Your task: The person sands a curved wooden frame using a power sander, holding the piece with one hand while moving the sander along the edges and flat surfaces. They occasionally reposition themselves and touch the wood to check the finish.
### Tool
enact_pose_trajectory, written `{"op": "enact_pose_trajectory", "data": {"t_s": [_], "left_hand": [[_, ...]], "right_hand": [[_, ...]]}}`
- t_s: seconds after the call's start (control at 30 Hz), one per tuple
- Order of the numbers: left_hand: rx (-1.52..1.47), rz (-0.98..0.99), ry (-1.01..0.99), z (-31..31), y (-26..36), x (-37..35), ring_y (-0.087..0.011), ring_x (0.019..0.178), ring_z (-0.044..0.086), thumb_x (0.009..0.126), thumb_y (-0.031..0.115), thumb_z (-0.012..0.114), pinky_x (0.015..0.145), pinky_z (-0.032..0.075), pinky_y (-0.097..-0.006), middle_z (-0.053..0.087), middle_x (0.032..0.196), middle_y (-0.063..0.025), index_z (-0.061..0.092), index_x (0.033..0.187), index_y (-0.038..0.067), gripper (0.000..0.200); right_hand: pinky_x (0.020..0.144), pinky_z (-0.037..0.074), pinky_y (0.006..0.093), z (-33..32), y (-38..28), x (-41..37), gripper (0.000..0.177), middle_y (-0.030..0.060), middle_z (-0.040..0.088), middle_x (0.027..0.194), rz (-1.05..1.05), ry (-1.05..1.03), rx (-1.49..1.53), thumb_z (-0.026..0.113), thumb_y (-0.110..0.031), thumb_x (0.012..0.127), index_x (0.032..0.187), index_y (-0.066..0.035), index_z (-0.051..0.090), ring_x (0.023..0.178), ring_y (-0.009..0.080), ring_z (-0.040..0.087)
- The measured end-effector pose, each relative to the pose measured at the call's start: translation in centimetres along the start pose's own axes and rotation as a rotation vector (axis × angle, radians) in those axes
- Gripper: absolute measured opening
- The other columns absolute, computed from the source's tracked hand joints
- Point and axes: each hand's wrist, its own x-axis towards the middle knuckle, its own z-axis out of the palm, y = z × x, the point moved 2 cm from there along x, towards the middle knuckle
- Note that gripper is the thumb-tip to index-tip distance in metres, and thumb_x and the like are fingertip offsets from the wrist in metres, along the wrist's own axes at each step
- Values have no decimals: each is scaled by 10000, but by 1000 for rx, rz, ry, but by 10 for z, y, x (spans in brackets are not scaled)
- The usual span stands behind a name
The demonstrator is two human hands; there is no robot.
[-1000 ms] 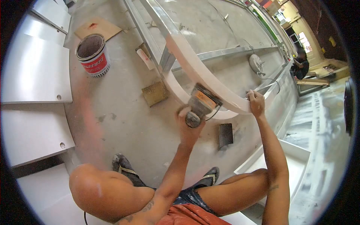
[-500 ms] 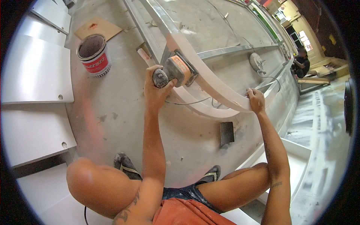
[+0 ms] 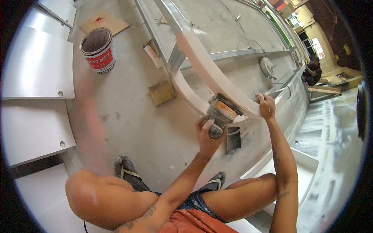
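My left hand (image 3: 210, 135) is wrapped around the body of an orange-and-black electric sander (image 3: 222, 115). The sander's flat pad lies against the outer face of a pale, curved frame (image 3: 210, 72), close to its lower bend. At the right end of that curve, my right hand (image 3: 266, 105) grips the frame's edge, thumb and fingers closed on it. Under the sander, a dark rectangular pad (image 3: 233, 139) lies on the floor. Part of the frame's lower curve is hidden behind the sander and my left hand.
A paint bucket (image 3: 99, 54) with a red label stands at upper left near a piece of board (image 3: 116, 24). A brownish square (image 3: 162, 93) lies below the metal bars. White panels (image 3: 39, 66) line the left side. Another person (image 3: 312, 72) crouches at far right.
My left hand has moved the sander down and right along the curved frame, from its upper part towards the lower bend. The brownish square has come into sight. My right hand stays on the edge.
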Motion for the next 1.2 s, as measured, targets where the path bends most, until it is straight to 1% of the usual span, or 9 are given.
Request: {"op": "enact_pose_trajectory", "data": {"t_s": [0.1,0.2,0.3,0.57,0.73,0.83,0.93,1.13,1.2], "left_hand": [[17,9,-44,5,6,-4,-398,1181,539,662,40,912,989,467,-513,532,1269,-197,512,1310,145,768],[43,45,-10,-4,-2,12,-381,1178,542,662,31,906,990,466,-501,539,1261,-184,512,1308,139,764],[45,70,-39,-21,-10,49,-367,1169,546,662,27,905,991,464,-491,543,1257,-168,513,1302,131,757],[31,59,-159,-64,-23,154,-251,1092,568,694,78,897,971,479,-412,563,1156,-102,552,1224,99,633],[-12,-67,-230,-72,-24,203,-211,1048,584,698,86,893,929,501,-383,584,1121,-80,563,1196,76,598],[74,21,-231,-73,-18,204,-233,1056,591,694,87,893,942,495,-395,582,1120,-90,567,1200,80,602],[100,151,-182,-63,-17,165,-279,1095,589,695,99,895,964,487,-438,567,1152,-110,565,1216,90,616],[60,102,-92,-36,20,89,-354,1148,567,665,97,912,962,485,-498,532,1214,-152,552,1245,116,683],[57,95,-97,-30,24,74,-364,1146,569,660,92,915,956,489,-500,535,1214,-162,550,1249,120,694]], "right_hand": [[748,506,428,1,3,-1,442,206,715,787,5,15,4,522,-345,1005,844,2,745,745,358,694],[740,504,424,0,4,-1,436,202,712,779,5,14,13,521,-337,1006,850,4,743,737,349,690],[736,503,420,-3,-8,-4,433,201,713,778,16,6,35,521,-331,1005,850,7,743,739,344,689],[759,508,436,-1,-2,0,434,208,716,787,15,-18,-8,531,-344,985,852,9,746,767,352,700],[761,507,440,-4,-7,-1,437,215,715,794,35,-27,-20,532,-349,977,850,8,749,777,356,704],[755,508,439,-4,-9,-2,431,215,714,789,39,-21,-3,529,-342,976,853,6,752,769,358,703],[745,509,439,-3,-10,-1,430,212,709,774,41,7,-36,526,-338,977,857,6,754,746,353,698],[726,506,415,-2,-9,-3,426,206,703,757,20,13,3,532,-334,987,860,10,749,720,325,689],[719,502,405,0,-7,-3,434,196,708,759,2,53,109,528,-336,999,864,13,748,713,312,687]]}}
